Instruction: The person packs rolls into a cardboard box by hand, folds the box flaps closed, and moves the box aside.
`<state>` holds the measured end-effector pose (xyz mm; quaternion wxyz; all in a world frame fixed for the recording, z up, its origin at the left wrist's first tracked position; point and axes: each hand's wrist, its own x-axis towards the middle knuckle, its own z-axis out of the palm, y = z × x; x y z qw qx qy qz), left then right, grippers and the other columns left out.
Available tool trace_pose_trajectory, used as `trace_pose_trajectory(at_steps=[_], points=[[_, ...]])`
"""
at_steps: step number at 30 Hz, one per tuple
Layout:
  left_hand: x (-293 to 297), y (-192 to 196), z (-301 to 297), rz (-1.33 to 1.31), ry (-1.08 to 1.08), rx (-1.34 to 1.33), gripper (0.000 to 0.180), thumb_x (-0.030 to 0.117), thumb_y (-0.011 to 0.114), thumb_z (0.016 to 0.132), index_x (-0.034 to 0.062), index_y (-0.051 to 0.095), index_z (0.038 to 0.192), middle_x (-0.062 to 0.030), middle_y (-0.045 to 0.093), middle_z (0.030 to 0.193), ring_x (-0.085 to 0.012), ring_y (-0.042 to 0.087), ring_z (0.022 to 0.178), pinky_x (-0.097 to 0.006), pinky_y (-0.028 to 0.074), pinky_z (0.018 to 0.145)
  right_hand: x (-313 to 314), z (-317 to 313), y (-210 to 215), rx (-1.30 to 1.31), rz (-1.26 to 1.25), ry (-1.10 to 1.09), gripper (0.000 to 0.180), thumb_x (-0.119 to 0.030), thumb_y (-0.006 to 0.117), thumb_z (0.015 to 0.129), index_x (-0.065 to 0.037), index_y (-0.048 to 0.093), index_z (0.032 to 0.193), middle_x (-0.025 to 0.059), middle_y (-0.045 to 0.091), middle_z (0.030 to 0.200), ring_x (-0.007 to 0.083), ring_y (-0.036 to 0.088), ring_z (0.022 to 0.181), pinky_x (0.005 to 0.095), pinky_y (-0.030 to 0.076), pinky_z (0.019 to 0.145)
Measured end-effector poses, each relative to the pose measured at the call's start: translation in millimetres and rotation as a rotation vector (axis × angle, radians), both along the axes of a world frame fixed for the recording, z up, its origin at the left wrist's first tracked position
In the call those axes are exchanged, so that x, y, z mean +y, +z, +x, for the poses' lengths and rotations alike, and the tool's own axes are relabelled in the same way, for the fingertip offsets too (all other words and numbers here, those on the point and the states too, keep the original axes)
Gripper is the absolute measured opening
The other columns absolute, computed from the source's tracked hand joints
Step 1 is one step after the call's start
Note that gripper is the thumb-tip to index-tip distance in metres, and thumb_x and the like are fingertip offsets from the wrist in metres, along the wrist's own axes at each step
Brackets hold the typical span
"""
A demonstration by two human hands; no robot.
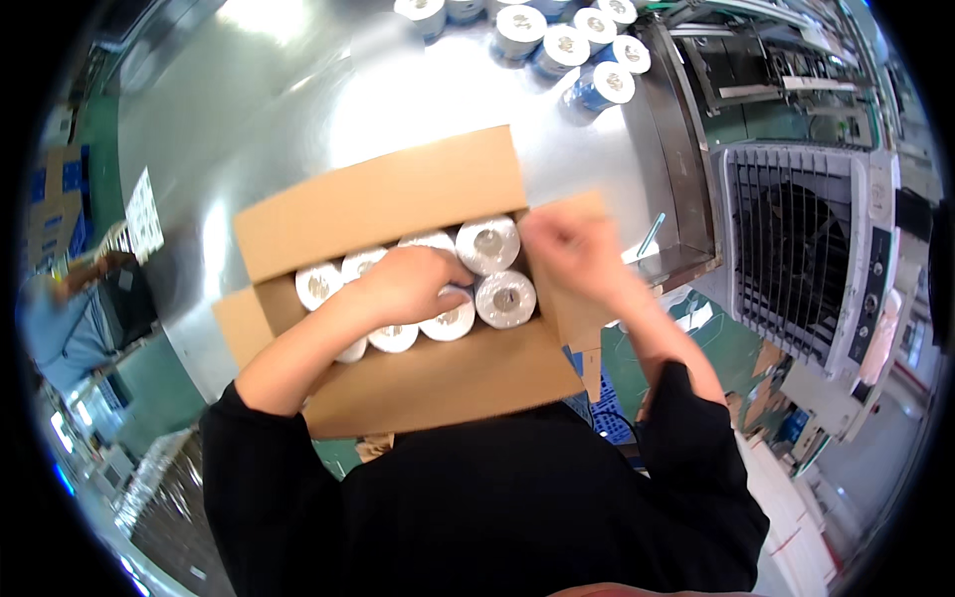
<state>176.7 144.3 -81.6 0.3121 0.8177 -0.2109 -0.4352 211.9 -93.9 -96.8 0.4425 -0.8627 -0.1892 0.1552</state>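
An open cardboard box (448, 373) holds several white-topped rolls in two rows. Across the middle of them reaches my left hand (413, 284), palm down, its thumb and forefinger apart. The thumb rests by a front roll (448, 316), while the other fingertips are hidden among the rolls. To the right of this hand are a back roll (488, 245) and a front roll (505, 299), the latter shiny as if wrapped in film. My right hand (572, 249) is over the box's right flap, fingers curled and blurred by motion; whether it holds anything does not show.
The box rests at the near edge of a shiny metal table (209, 129). More rolls with blue sides (602, 88) stand at its far right. A teal pen-like stick (652, 235) lies by the right rim. A large fan unit (796, 254) is farther right. Another person (75, 323) is at left.
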Motion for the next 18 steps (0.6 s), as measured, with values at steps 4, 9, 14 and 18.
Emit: trace_pose_trajectory(at_steps=[4,9,14,18], points=[[-29.8,-11.6,114.8,-0.236,0.643,-0.282,0.026,0.016,0.060,0.082,0.0055,0.062,0.105,-0.0102,0.064,0.100,-0.0235,0.059,0.093,-0.033,0.047,0.079,-88.4,134.6,-70.9,-0.166,-0.211,-0.487,0.039,-0.021,0.064,0.079,-0.004,0.055,0.113,0.0140,0.066,0.088,0.0250,0.065,0.077,0.0367,0.050,0.069],[-60.2,-127.8,267.4,0.272,0.345,-0.720,0.058,0.037,0.069,0.072,0.0097,0.054,0.120,-0.0170,0.059,0.107,-0.0317,0.053,0.106,-0.039,0.042,0.088,-126.2,251.1,-146.5,0.037,-0.815,-0.337,0.077,-0.036,0.063,0.078,-0.015,0.025,0.141,0.0186,0.062,0.104,0.0337,0.060,0.096,0.0429,0.048,0.081],[-123.2,-206.0,363.7,0.553,0.318,-0.427,0.079,0.058,0.068,0.062,0.0180,0.049,0.128,-0.0229,0.045,0.125,-0.0371,0.035,0.120,-0.044,0.043,0.089,-140.0,327.2,-202.7,0.111,-0.830,-0.075,0.082,-0.035,0.070,0.072,-0.014,0.029,0.139,0.0162,0.062,0.107,0.0297,0.060,0.099,0.0393,0.048,0.083],[-146.8,-224.6,378.4,0.769,0.177,-0.315,0.061,0.055,0.063,0.065,0.0157,0.063,0.112,-0.0182,0.045,0.123,-0.0332,0.033,0.118,-0.043,0.044,0.083,-138.4,337.2,-209.0,0.319,-0.560,-0.195,0.072,-0.030,0.075,0.069,-0.003,0.043,0.127,0.0208,0.063,0.098,0.0327,0.062,0.092,0.0376,0.049,0.080]])
